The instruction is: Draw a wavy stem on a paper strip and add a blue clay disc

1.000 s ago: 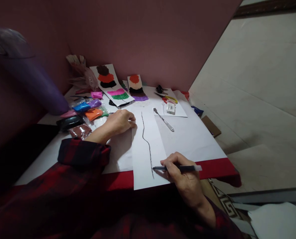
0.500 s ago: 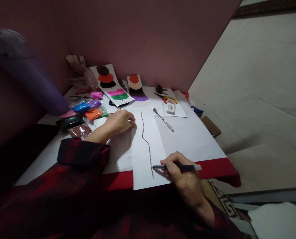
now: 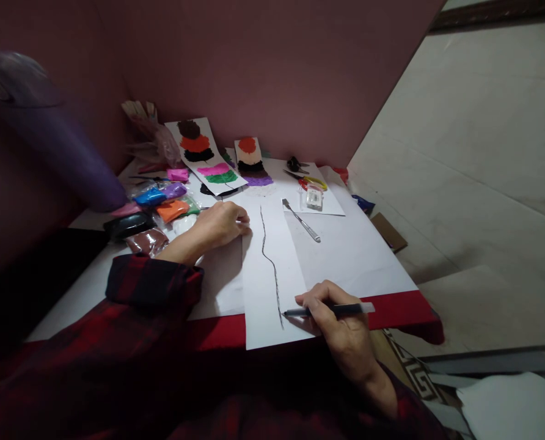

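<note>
My right hand [image 3: 341, 330] grips a dark pen [image 3: 346, 309] with a pale end, held nearly level. Its tip is just beside the lower end of a wavy black line [image 3: 275, 275]. That line runs down a white paper strip [image 3: 258, 305], whose near end overhangs the table's red edge. My left hand [image 3: 222, 221] rests at the strip's upper left side, fingers curled closed over its edge; the thumb and fingertips are partly hidden. Right of the strip lies a metal tool with a flat blade [image 3: 301, 220].
Colourful packets [image 3: 171, 210] crowd the left. Painted paper strips [image 3: 199, 153] lie at the back, beside scissors [image 3: 313, 183] and a small clear box [image 3: 314, 197]. A purple bottle [image 3: 71, 140] stands far left. The red-covered table edge [image 3: 405, 315] runs along the front.
My right hand has shifted the pen slightly right and down, so its tip sits a little off the line. My left hand and the paper have stayed put.
</note>
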The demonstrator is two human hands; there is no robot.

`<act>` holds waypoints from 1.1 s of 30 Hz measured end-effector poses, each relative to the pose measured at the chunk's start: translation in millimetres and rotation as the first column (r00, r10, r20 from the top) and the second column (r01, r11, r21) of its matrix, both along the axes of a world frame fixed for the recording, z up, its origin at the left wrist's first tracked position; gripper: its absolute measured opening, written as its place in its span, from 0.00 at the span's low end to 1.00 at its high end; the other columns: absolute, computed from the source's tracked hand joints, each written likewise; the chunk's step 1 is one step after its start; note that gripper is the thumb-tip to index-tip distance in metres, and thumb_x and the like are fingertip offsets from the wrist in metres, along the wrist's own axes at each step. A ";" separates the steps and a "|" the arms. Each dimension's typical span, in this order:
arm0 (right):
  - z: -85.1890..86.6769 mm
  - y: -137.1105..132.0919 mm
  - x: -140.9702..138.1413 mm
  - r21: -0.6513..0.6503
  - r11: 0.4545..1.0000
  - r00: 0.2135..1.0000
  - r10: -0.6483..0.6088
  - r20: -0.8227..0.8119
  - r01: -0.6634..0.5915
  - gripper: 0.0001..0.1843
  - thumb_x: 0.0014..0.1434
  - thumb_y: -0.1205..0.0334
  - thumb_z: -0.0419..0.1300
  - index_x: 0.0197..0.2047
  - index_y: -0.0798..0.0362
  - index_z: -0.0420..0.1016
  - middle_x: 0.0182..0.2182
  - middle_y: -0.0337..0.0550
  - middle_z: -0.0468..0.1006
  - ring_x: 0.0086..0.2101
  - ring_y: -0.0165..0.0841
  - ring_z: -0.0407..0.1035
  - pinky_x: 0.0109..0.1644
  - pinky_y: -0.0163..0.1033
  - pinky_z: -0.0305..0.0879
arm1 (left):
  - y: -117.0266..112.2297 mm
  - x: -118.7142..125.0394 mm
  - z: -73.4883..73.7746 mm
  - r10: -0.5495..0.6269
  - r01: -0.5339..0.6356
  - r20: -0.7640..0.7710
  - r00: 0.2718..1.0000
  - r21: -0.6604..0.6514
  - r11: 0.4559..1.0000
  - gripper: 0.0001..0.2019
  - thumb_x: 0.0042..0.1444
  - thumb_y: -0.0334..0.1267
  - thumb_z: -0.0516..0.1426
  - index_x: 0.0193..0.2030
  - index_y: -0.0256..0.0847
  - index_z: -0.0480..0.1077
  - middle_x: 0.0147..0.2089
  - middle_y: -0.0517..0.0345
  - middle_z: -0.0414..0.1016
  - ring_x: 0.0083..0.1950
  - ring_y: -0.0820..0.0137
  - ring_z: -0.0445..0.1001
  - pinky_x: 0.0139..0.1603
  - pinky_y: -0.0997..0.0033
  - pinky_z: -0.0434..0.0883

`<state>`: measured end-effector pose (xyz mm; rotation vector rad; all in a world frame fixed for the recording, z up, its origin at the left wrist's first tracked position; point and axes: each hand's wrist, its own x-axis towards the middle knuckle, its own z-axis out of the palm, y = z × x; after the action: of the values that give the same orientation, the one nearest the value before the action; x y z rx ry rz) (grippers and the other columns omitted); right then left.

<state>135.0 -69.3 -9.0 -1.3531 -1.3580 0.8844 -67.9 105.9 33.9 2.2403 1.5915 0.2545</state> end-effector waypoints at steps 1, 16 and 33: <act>0.1 0.0 -0.2 -0.006 1.000 1.000 -0.006 -0.015 0.006 0.16 0.60 0.54 0.59 0.25 0.54 0.70 0.18 0.35 0.66 0.20 0.26 0.62 0.22 0.31 0.64 | 0.0 -0.2 -0.2 -0.002 0.002 0.005 1.000 0.005 1.000 0.15 0.50 0.44 0.59 0.44 0.43 0.78 0.45 0.47 0.79 0.45 0.57 0.74 0.42 0.64 0.69; -5.5 1.1 -0.3 0.001 1.000 1.000 -0.010 -0.002 0.010 0.15 0.61 0.53 0.57 0.26 0.53 0.67 0.19 0.35 0.66 0.21 0.27 0.61 0.26 0.34 0.68 | 0.8 -0.6 -1.9 -0.007 0.007 0.004 1.000 0.022 1.000 0.14 0.50 0.44 0.59 0.42 0.44 0.78 0.46 0.48 0.79 0.47 0.57 0.74 0.44 0.64 0.68; -2.1 -0.9 1.3 0.018 1.000 0.998 0.021 0.054 -0.022 0.14 0.59 0.56 0.58 0.25 0.53 0.69 0.22 0.39 0.72 0.24 0.30 0.68 0.28 0.36 0.70 | 0.7 -0.4 -0.9 -0.013 0.013 0.003 1.000 0.007 1.000 0.14 0.51 0.44 0.58 0.42 0.43 0.78 0.46 0.48 0.79 0.47 0.57 0.74 0.44 0.63 0.68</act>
<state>136.3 -70.2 -11.0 -1.3586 -1.4207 0.8530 -68.3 106.7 33.1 2.2532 1.5767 0.2601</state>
